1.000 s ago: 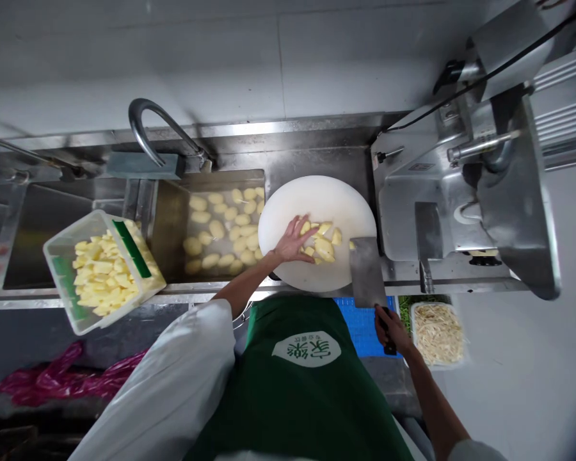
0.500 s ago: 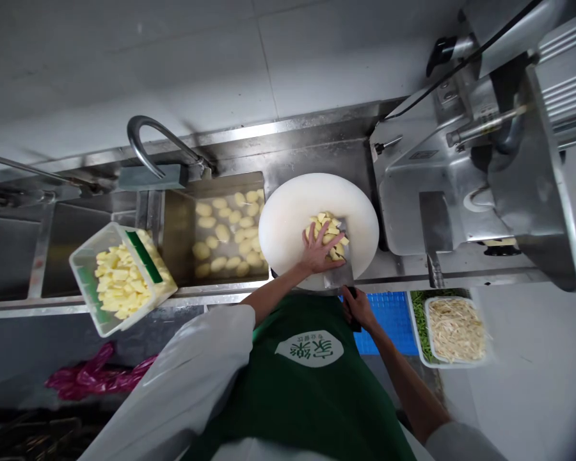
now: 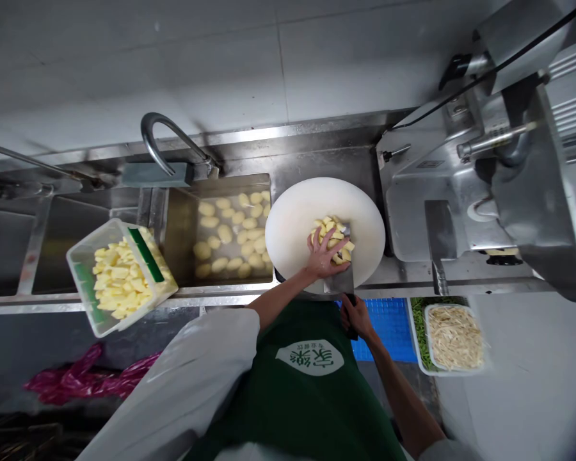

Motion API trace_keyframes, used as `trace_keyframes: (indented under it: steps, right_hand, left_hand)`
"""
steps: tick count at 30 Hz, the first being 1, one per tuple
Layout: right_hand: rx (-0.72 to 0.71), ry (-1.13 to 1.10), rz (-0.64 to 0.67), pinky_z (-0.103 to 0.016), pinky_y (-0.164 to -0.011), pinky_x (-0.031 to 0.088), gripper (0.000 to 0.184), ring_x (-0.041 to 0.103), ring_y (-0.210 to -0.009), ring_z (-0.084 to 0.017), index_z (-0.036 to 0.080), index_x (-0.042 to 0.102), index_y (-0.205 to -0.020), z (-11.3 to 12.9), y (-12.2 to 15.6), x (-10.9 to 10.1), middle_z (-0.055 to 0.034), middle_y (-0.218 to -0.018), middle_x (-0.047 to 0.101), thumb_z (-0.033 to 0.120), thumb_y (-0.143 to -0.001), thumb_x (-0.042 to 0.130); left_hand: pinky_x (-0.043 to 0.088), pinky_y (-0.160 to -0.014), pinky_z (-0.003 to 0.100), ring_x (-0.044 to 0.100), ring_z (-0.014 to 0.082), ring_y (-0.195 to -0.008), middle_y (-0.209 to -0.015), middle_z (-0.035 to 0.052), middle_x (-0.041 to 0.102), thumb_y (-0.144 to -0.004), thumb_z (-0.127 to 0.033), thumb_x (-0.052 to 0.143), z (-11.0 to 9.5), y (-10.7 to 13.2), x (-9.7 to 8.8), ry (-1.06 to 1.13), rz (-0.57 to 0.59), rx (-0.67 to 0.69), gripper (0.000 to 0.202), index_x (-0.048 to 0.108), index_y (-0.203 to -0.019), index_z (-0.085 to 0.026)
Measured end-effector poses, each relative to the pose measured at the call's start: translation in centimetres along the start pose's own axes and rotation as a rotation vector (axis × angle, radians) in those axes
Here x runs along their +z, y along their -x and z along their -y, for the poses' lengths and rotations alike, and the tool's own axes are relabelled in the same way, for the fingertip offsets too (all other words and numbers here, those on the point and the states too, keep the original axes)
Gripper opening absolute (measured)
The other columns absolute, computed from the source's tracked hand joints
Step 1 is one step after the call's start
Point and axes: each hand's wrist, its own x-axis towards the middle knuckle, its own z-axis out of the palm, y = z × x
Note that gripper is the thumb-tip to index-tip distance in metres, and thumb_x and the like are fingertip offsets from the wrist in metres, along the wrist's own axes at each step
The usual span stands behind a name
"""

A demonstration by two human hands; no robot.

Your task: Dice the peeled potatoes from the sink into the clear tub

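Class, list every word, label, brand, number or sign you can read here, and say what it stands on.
"家": large character on the green apron, upside down in this view; the stylised characters beside it and the small line are too unclear to quote surely.
Small label on the metal machine: too small to read.
No other readable text.

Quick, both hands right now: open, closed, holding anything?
Left hand: open, spread over the cut potato pieces.
Right hand: closed, holding the cleaver.

Potato pieces on board, sink left
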Motion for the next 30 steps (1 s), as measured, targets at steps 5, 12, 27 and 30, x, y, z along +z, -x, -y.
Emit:
trace_keyframes:
  steps: [5,12,27,30]
  right_hand:
    - [-0.007,-0.039,-0.008,-0.022,-0.028,0.033,0.051,0.035,-0.030,-0.008,0.025,0.039,-0.069,-0.5,0.1,1.6,0.0099,-0.044,0.039,0.068,-0.078,0.065]
    - [-0.027,-0.040,-0.001,-0.021,-0.028,0.033,0.053,0.034,-0.030,-0.007,0.024,0.039,-0.064,0.1,0.4,5.0,0.0093,-0.042,0.038,0.069,-0.078,0.064]
    - [-0.083,0.386,0.695,-0.019,-0.030,0.032,0.048,0.037,-0.029,-0.008,0.025,0.039,-0.078,5.0,-4.7,30.2,0.0128,-0.043,0.041,0.070,-0.084,0.055]
    - [-0.121,0.564,0.877,-0.018,-0.032,0.031,0.047,0.041,-0.029,-0.008,0.024,0.040,-0.081,4.7,-5.4,38.5,0.0126,-0.042,0.044,0.069,-0.086,0.053]
  left_hand:
    - [0.010,-0.113,0.064,-0.002,0.0471,-0.147,-0.160,0.0070,0.023,-0.080,-0.068,0.062,0.7,0.1,-1.4,-0.003,0.038,0.041,0.071,0.054,-0.142,-0.035]
    - [0.018,-0.111,0.065,-0.001,0.0473,-0.147,-0.161,0.0061,0.022,-0.081,-0.067,0.061,2.3,0.3,-4.8,0.017,-0.005,0.132,0.071,0.051,-0.144,-0.035]
    - [0.011,-0.118,0.065,0.003,0.0459,-0.148,-0.159,0.0063,0.023,-0.078,-0.062,0.068,19.6,16.5,-28.6,-0.247,-0.506,-0.429,0.072,0.054,-0.141,-0.029]
    - [0.016,-0.119,0.060,0.015,0.0399,-0.148,-0.157,0.0092,0.026,-0.083,-0.054,0.066,24.2,23.2,-32.2,-0.349,-0.720,-0.666,0.064,0.055,-0.139,-0.026]
